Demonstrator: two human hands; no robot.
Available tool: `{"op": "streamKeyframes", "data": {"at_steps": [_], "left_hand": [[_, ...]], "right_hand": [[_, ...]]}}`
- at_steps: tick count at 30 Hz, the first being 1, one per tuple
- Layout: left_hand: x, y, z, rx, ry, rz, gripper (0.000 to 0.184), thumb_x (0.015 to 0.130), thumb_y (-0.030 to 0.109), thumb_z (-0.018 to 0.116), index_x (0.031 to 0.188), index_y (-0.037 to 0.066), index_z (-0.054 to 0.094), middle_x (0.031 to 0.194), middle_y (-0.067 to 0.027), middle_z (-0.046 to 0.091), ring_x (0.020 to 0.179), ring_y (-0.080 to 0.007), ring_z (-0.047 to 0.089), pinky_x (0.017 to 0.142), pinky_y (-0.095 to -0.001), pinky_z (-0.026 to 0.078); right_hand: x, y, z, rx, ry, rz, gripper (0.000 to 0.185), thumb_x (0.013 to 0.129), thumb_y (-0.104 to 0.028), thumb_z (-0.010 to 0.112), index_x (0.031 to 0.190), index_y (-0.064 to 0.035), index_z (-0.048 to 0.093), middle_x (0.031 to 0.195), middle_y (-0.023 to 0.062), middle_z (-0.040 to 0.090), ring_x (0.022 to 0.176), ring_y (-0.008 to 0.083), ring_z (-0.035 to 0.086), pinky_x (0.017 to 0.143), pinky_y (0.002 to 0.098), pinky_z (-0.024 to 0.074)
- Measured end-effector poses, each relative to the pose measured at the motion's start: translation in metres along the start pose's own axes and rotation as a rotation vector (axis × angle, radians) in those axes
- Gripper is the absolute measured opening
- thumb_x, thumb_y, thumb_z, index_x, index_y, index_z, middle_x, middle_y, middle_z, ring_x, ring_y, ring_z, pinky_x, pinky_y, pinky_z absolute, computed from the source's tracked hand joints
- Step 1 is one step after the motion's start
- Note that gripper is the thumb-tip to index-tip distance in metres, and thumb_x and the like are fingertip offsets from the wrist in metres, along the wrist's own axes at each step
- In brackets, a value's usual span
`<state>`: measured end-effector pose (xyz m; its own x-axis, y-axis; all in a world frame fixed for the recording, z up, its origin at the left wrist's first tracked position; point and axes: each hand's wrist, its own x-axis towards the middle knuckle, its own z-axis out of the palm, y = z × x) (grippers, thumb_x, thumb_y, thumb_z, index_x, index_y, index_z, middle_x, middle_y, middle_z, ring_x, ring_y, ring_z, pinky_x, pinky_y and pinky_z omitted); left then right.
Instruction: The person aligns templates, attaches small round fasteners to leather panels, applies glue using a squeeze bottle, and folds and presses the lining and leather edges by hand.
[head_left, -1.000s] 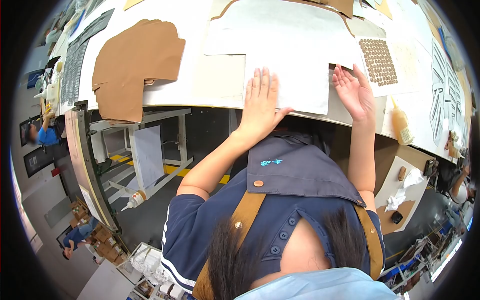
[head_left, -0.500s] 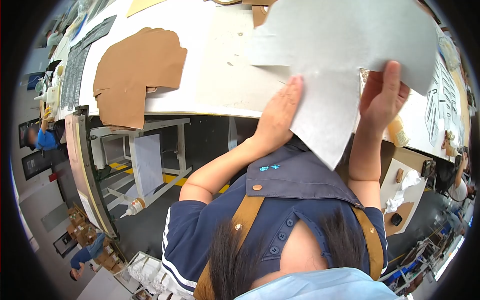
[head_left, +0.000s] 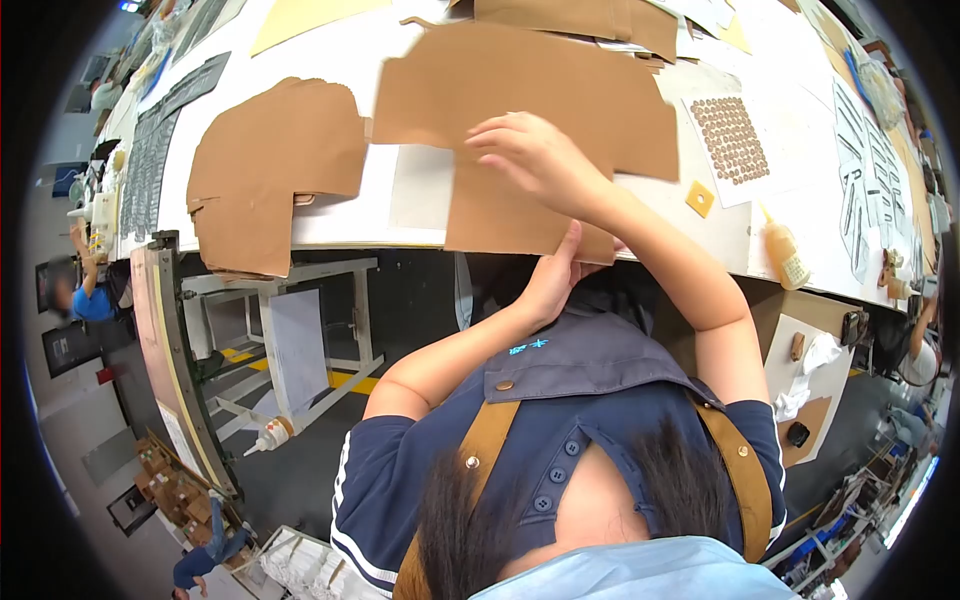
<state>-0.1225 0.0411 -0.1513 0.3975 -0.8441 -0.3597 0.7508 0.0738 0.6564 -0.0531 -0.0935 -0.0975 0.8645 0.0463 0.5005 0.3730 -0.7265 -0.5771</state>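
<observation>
1. As the left hand (head_left: 551, 284) pinches the brown sheet (head_left: 590, 100), the right hand (head_left: 535, 160) is loosely open over it, contact unclear.
2. On the worktop (head_left: 712, 232), its stem points toward the person, long axis crosswise.

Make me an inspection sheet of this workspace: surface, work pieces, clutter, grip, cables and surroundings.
Surface: pale table, partly covered by sheets.
Work pieces: large brown sheet reaches the near edge; brown stack lies to its left.
Clutter: squeeze bottle, small yellow square and sheet of small brown discs, all to the right.
Grip: left hand pinches the large brown sheet's near edge; right hand is over it, fingers apart, contact unclear.
Cables: nothing seen.
Surroundings: person in blue off to the left; crumpled white cloth on a board at lower right.
</observation>
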Motion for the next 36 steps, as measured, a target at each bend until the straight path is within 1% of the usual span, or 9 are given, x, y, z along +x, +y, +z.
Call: {"op": "streamKeyframes", "data": {"at_steps": [2, 5, 7, 12, 18, 22, 28, 31, 36], "left_hand": [[-0.014, 0.020, -0.005, 0.134, -0.203, -0.178, 0.053, 0.112, 0.043, 0.040, 0.147, 0.004, 0.045, 0.138, -0.0132, 0.061, 0.127, -0.0233, 0.062, 0.104, -0.0371, 0.052], [-0.027, 0.039, -0.027, 0.404, -0.465, -0.276, 0.049, 0.112, 0.039, 0.045, 0.131, -0.002, 0.062, 0.120, -0.0135, 0.071, 0.113, -0.0214, 0.069, 0.101, -0.0351, 0.054], [-0.030, 0.070, -0.030, 0.588, -0.377, -0.016, 0.040, 0.110, 0.026, 0.050, 0.111, -0.007, 0.072, 0.103, -0.0115, 0.076, 0.096, -0.0188, 0.071, 0.091, -0.0332, 0.056], [-0.015, 0.103, -0.042, 1.055, 0.080, 0.343, 0.018, 0.100, 0.011, 0.062, 0.106, 0.003, 0.076, 0.088, -0.0100, 0.071, 0.086, -0.0204, 0.069, 0.078, -0.0319, 0.054], [-0.005, 0.105, -0.046, 1.787, 0.137, 0.822, 0.027, 0.089, 0.009, 0.071, 0.116, 0.007, 0.074, 0.101, -0.0068, 0.064, 0.101, -0.0266, 0.061, 0.088, -0.0390, 0.049], [0.000, 0.093, -0.051, 2.015, 0.015, 0.729, 0.041, 0.091, 0.012, 0.069, 0.132, 0.009, 0.066, 0.122, -0.0074, 0.059, 0.114, -0.0261, 0.056, 0.097, -0.0421, 0.045], [-0.001, 0.101, -0.045, 2.195, -0.101, 0.691, 0.046, 0.088, 0.011, 0.067, 0.133, 0.002, 0.063, 0.121, -0.0078, 0.059, 0.112, -0.0247, 0.057, 0.096, -0.0414, 0.045], [0.006, 0.108, -0.039, 2.242, -0.177, 0.604, 0.049, 0.081, 0.008, 0.067, 0.129, -0.002, 0.064, 0.115, -0.0090, 0.060, 0.105, -0.0236, 0.058, 0.092, -0.0378, 0.047], [0.017, 0.104, -0.039, 2.278, -0.312, 0.776, 0.028, 0.075, 0.005, 0.064, 0.100, -0.006, 0.067, 0.103, -0.0106, 0.059, 0.097, -0.0224, 0.059, 0.088, -0.0341, 0.049]], "right_hand": [[-0.027, 0.018, -0.007, -0.069, -0.042, 0.118, 0.020, 0.094, -0.011, 0.067, 0.112, -0.0030, 0.072, 0.118, 0.0112, 0.068, 0.114, 0.0304, 0.060, 0.100, 0.0429, 0.0470], [-0.065, 0.030, -0.023, -0.176, -0.047, 0.252, 0.019, 0.094, -0.009, 0.067, 0.111, -0.0048, 0.074, 0.114, 0.0100, 0.065, 0.108, 0.0290, 0.060, 0.098, 0.0412, 0.0471], [-0.087, 0.026, -0.027, -0.226, -0.045, 0.277, 0.019, 0.093, -0.008, 0.067, 0.111, -0.0062, 0.075, 0.109, 0.0086, 0.064, 0.103, 0.0283, 0.060, 0.096, 0.0406, 0.0469], [-0.109, 0.012, -0.020, -0.304, 0.009, 0.107, 0.026, 0.083, -0.007, 0.071, 0.108, -0.0075, 0.075, 0.104, 0.0081, 0.061, 0.099, 0.0246, 0.061, 0.089, 0.0394, 0.0499], [-0.112, 0.007, -0.017, -0.367, -0.024, 0.066, 0.030, 0.085, -0.004, 0.069, 0.115, -0.0050, 0.072, 0.103, 0.0078, 0.062, 0.094, 0.0254, 0.062, 0.088, 0.0397, 0.0510], [-0.108, 0.006, -0.017, -0.411, -0.072, 0.036, 0.028, 0.083, -0.006, 0.065, 0.110, -0.0002, 0.071, 0.101, 0.0075, 0.064, 0.095, 0.0243, 0.062, 0.091, 0.0392, 0.0515], [-0.107, 0.010, -0.015, -0.416, -0.096, 0.017, 0.027, 0.080, -0.008, 0.063, 0.104, 0.0018, 0.070, 0.097, 0.0066, 0.064, 0.094, 0.0232, 0.062, 0.091, 0.0378, 0.0516], [-0.105, 0.009, -0.015, -0.407, -0.105, 0.007, 0.024, 0.081, -0.007, 0.063, 0.101, 0.0021, 0.070, 0.096, 0.0067, 0.063, 0.093, 0.0234, 0.062, 0.090, 0.0373, 0.0522], [-0.099, 0.008, -0.020, -0.379, -0.200, -0.023, 0.024, 0.079, -0.007, 0.063, 0.100, 0.0040, 0.069, 0.096, 0.0085, 0.063, 0.091, 0.0244, 0.063, 0.087, 0.0368, 0.0538]]}}
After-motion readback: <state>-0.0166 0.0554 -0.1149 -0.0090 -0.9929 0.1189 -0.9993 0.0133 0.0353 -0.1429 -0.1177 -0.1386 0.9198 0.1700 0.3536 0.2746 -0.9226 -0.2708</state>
